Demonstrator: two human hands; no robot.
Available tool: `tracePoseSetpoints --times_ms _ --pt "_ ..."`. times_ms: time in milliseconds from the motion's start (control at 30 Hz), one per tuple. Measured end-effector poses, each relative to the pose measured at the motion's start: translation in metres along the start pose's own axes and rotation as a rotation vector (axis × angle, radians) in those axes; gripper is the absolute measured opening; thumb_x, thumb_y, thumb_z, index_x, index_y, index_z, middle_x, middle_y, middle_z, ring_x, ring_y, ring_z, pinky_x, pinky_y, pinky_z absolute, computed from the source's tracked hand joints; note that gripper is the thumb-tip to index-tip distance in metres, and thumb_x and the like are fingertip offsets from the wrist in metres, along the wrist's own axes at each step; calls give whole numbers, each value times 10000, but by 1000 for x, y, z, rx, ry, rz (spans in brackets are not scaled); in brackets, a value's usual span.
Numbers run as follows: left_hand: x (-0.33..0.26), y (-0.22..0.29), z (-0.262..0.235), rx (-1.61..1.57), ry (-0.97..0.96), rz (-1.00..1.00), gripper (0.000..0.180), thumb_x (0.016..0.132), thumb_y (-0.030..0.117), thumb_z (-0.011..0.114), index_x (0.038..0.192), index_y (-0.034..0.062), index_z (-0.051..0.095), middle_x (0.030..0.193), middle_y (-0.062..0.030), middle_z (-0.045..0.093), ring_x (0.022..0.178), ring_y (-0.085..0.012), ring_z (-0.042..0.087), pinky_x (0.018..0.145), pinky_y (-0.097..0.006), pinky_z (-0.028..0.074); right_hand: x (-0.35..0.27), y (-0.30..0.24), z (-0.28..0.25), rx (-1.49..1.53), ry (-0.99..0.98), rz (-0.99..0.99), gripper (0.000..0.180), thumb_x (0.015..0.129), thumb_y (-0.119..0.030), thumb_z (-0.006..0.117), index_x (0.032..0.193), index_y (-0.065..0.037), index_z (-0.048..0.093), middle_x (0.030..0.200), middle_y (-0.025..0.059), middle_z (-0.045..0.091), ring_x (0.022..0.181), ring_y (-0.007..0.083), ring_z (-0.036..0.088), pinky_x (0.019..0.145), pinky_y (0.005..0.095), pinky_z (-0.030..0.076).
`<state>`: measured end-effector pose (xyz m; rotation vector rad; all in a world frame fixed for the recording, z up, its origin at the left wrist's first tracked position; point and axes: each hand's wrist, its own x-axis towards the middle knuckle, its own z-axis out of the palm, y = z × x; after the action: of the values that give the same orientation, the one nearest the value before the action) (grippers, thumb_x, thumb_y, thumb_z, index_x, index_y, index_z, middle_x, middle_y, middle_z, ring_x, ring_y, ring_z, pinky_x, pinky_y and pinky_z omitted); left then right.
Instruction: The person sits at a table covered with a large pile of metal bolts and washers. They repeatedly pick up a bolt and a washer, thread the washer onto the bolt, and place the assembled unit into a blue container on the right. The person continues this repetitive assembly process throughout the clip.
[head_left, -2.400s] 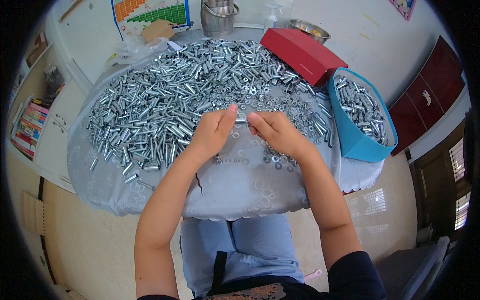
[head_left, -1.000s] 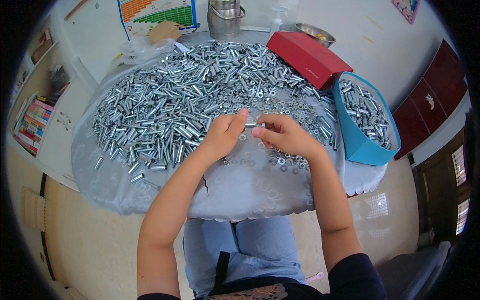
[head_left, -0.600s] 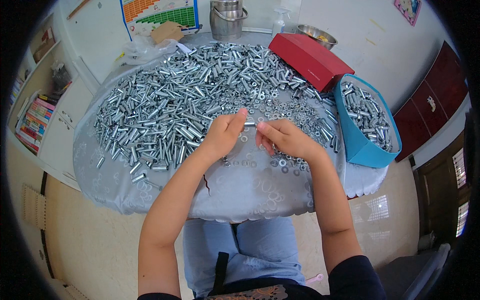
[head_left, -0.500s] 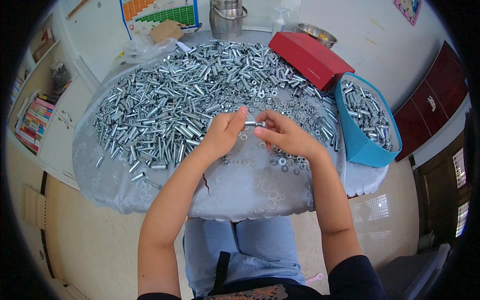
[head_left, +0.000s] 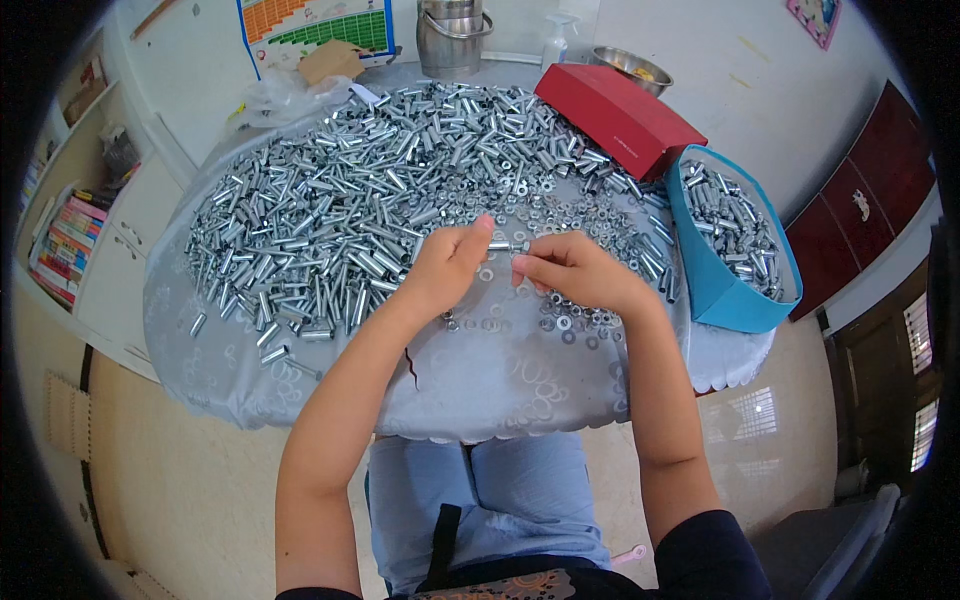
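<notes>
The right hand [head_left: 585, 272], its fingers hanging lower a moment ago, pinches one end of a metal sleeve bolt [head_left: 507, 246]; the left hand [head_left: 447, 265] clamps the other above the table [head_left: 500, 390]. Metal fasteners [head_left: 733, 230] fill the teal bin [head_left: 738, 312]; yellow pieces [head_left: 643, 73] sit in the steel bowl [head_left: 656, 87].

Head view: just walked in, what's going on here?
A person has both hands over a cloth-covered table. The left hand holds a small shiny metal piece, and the fingers of the right hand are at its other end; whether they grip it is hard to tell. A big pile of metal tubes lies mostly to the left, with small metal rings nearer the right hand. The blue bin at right holds more metal parts.
</notes>
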<state>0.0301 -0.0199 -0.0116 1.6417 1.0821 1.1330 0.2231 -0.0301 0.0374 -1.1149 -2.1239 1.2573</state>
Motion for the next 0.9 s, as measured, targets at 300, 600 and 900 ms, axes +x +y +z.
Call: tracePoseSetpoints --times_ms 300,600,900 --pt "1 -1 -6 34 -44 -41 553 901 434 396 583 -8 491 530 -22 447 528 -111 391 520 -279 347 5 4 12 215 127 -91 208 809 -194 635 879 -10 567 672 0 526 606 68 463 545 229 396" --pt "8 -6 -13 -78 179 -113 537 893 440 426 578 8 479 495 -5 419 479 -84 362 460 -262 308 1 3 8 -149 51 -151 260 735 -224 691 876 -28 594 668 23 533 630 112 507 582 253 425" --pt "10 -6 -9 -222 180 -141 525 889 455 434 581 34 493 495 19 405 452 -54 343 427 -229 269 12 15 38 -351 -113 -429 223 749 -149 645 949 -52 618 909 103 560 875 254 540 754 337 447"
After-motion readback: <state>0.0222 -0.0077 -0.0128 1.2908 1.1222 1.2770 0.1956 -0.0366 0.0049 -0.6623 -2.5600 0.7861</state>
